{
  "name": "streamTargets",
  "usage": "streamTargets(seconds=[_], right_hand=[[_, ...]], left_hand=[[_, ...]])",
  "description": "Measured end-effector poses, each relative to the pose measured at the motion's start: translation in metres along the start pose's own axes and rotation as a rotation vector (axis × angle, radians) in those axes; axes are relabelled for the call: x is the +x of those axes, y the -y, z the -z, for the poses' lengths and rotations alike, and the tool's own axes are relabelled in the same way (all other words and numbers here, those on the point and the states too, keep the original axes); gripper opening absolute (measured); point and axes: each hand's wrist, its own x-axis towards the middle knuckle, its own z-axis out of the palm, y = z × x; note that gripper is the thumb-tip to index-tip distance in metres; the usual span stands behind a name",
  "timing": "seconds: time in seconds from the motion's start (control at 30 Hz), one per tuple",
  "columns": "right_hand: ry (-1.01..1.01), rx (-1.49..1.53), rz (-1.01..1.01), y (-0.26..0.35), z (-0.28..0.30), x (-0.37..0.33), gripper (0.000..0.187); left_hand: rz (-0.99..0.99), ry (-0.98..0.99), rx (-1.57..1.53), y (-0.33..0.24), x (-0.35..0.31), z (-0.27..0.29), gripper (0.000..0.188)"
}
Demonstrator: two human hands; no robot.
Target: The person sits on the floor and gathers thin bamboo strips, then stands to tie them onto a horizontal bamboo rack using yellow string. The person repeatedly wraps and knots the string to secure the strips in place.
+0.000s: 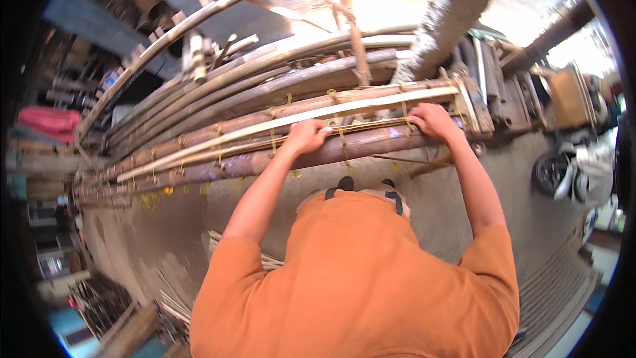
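Observation:
My left hand (308, 136) is closed, thumb and fingers pinched at a thin bamboo strip (372, 123) that runs lengthwise along a long bamboo frame. Further right, my right hand (434, 121) curls its fingers over the same strip, close to the frame's right end; its fingertips are partly hidden. Just beyond both hands lies a pale flat slat (265, 124). On the near side runs a thick brownish-purple bamboo pole (358, 145). Yellow ties (342, 136) loop around the frame's members at intervals.
Long poles (265, 87) are stacked behind the frame, beside a rough pillar (440, 16). A curved rail with pegs (192, 23) rises at the far left. Yellow tie scraps (151, 200) and thin sticks (175, 305) lie on the floor. A motorbike wheel (550, 172) stands at right.

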Motion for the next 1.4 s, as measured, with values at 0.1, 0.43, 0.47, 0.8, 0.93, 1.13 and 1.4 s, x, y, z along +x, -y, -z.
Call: streamTargets(seconds=[0.1, 0.43, 0.47, 0.8, 0.93, 1.13, 1.4], right_hand=[[-0.424, 0.253, 0.015, 0.048, 0.017, 0.001, 0.021], [-0.25, 0.178, 0.051, 0.188, -0.078, 0.001, 0.015], [-0.295, 0.306, 0.114, 0.188, -0.075, 0.002, 0.013], [-0.468, 1.895, -0.301, 0.253, 0.033, 0.077, 0.029], [-0.172, 1.825, -0.1, 0.237, 0.051, 0.076, 0.042], [0.4, 0.557, 0.147, 0.23, -0.035, -0.02, 0.055], [0.297, 0.606, 0.302, 0.248, -0.091, 0.003, 0.046]], left_hand=[[-0.116, -0.314, 0.169, 0.005, -0.01, -0.022, 0.025], [-0.236, -0.535, 0.027, 0.013, -0.022, -0.04, 0.019], [-0.227, -0.519, 0.007, 0.014, -0.016, -0.037, 0.021], [-0.137, -0.337, 0.077, 0.01, -0.012, -0.022, 0.025], [-0.131, -0.291, 0.106, 0.006, -0.002, -0.017, 0.028], [-0.177, -0.436, 0.111, 0.016, -0.006, -0.033, 0.017], [-0.183, -0.456, 0.042, 0.015, -0.024, -0.028, 0.024]])
